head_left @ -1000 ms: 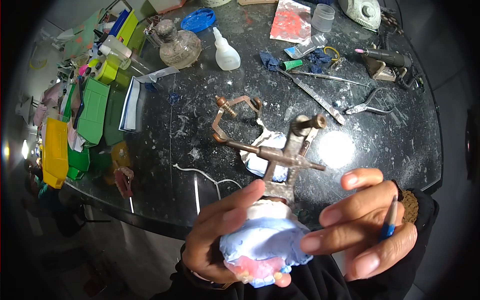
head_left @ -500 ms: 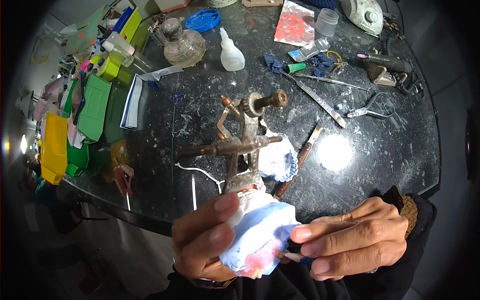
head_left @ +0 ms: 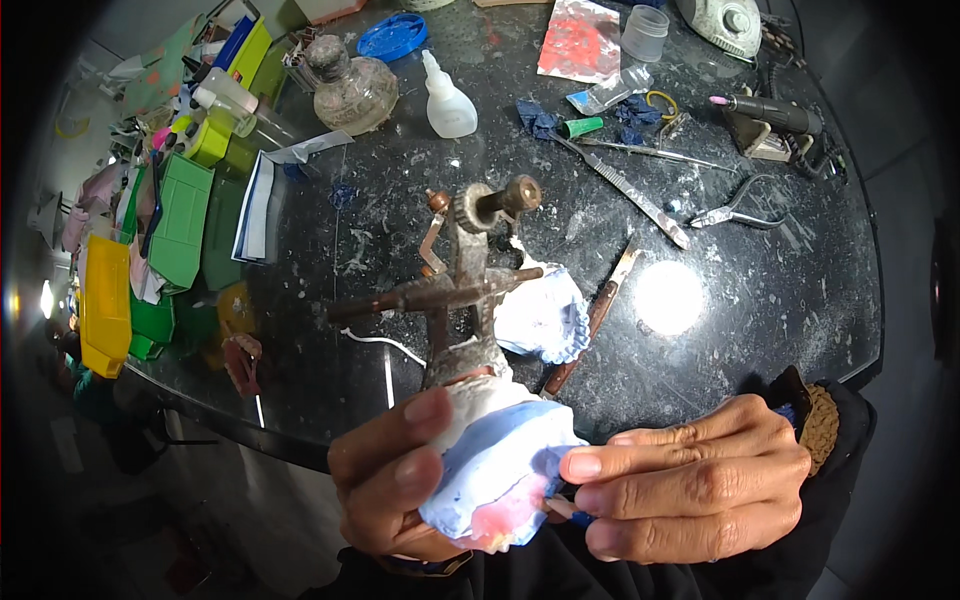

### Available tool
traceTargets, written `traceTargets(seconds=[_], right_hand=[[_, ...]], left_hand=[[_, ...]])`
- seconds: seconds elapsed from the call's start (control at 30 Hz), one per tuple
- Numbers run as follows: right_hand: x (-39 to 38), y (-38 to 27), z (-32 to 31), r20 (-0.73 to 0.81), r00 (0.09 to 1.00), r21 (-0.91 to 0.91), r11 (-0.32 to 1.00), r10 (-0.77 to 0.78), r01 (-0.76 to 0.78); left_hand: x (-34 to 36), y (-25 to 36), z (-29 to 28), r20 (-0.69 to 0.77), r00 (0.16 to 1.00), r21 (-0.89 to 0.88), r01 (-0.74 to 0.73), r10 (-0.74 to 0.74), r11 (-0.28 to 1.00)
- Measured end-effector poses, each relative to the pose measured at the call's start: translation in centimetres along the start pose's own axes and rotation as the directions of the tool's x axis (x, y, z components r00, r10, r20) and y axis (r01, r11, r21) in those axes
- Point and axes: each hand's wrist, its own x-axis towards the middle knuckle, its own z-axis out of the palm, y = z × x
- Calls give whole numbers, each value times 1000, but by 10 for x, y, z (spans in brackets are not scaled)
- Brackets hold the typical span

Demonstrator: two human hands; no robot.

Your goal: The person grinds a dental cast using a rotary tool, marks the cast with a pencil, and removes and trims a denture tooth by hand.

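Observation:
My left hand is closed around a blue-and-white plaster dental cast, fixed to a worn metal dental articulator that stands up from it. Pink wax lies along the cast's near edge. At the cast's right side my right hand is closed, fingertips close to the pink wax. Under those fingers shows part of a slim tool with a pale tip and a blue part; the rest is hidden. Behind the articulator, another white and blue cast rests on the table.
A wooden-handled knife lies right of the rear cast. Farther back are tweezers, pliers, a white dropper bottle, a glass jar and a rotary handpiece. Green and yellow bins line the left. The dark tabletop reflects a bright lamp.
The articulator and cast have shifted slightly left in view, both hands moving with them. The right fingers stay by the pink wax. The background has also shifted a little with the head.

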Motion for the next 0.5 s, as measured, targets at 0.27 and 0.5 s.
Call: traceTargets(seconds=[0.27,0.5], right_hand=[[6,16,3,-21,997,242,967,-74,77],[0,10,-9,15,999,338,940,-51,42]], left_hand=[[-4,-8,-21,86,992,-72,100,-94,992],[-2,-5,-25,309,900,-334,407,-309,851]])
